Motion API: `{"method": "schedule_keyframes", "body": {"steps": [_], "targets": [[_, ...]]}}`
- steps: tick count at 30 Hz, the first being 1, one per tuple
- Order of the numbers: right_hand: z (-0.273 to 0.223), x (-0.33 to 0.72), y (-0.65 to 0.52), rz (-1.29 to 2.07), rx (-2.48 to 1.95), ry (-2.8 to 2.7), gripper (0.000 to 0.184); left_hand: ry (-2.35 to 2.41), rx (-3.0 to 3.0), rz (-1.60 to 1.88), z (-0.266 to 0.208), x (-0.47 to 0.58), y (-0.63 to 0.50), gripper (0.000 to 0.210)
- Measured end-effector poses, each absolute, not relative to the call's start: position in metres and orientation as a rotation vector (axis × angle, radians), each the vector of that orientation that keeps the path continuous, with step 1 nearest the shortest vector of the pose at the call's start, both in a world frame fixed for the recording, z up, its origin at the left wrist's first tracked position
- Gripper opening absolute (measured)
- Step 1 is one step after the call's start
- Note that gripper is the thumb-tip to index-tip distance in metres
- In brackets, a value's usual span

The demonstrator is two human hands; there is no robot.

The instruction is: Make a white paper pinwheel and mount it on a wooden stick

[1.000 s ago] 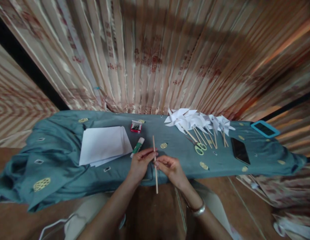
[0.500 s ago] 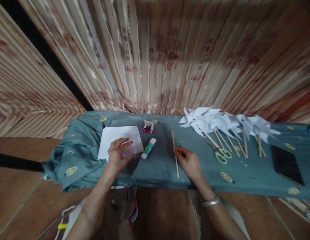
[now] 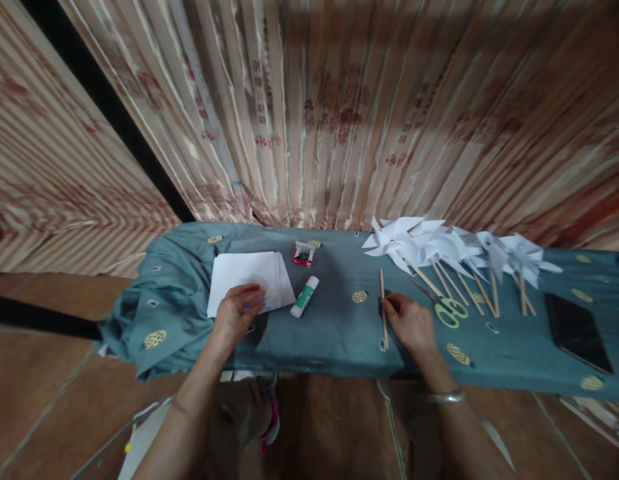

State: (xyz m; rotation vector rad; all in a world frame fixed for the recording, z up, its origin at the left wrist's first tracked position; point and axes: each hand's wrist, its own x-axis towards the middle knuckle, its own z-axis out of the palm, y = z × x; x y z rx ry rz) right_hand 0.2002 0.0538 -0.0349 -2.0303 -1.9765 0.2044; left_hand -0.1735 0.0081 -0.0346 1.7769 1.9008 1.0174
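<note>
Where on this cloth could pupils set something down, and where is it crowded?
Bare cloth lies between the glue stick and the wooden stick, and between the red box and the pinwheels. Crowded: the right, with pinwheels, scissors and phone; also paper by the left hand.

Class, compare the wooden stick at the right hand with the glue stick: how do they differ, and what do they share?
The wooden stick is longer and thinner than the glue stick. The wooden stick is plain and pale; the glue stick is white and green. The right hand pinches the wooden stick, while neither hand touches the glue stick. Both are straight.
</note>
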Motion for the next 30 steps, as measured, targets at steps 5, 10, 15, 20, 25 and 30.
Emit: {"method": "schedule_keyframes", "body": {"steps": [5,10,15,20,25,30], "targets": [[-0.050,0.216,0.057,0.091,-1.920,-1.955,0.030,1.960,1.620,1.190,-0.035,-0.173,0.007,0.029],[-0.056,0.219,0.058,0.024,-1.839,-1.949,0.032,2.031,1.360,1.312,-0.021,-0.169,0.006,0.025],[-0.047,0.218,0.058,0.101,-1.935,-1.937,0.035,2.046,1.171,1.447,-0.011,-0.163,0.003,0.023],[-0.033,0.204,0.056,0.054,-1.791,-1.896,0.043,1.919,1.157,1.502,-0.005,-0.148,0.002,0.027],[-0.028,0.174,0.043,0.359,-1.591,-1.739,0.037,1.759,1.293,1.604,0.016,-0.114,-0.006,0.024],[-0.032,0.170,0.030,0.759,-1.467,-1.657,0.039,1.302,2.001,1.318,0.017,-0.058,-0.026,0.018]]}}
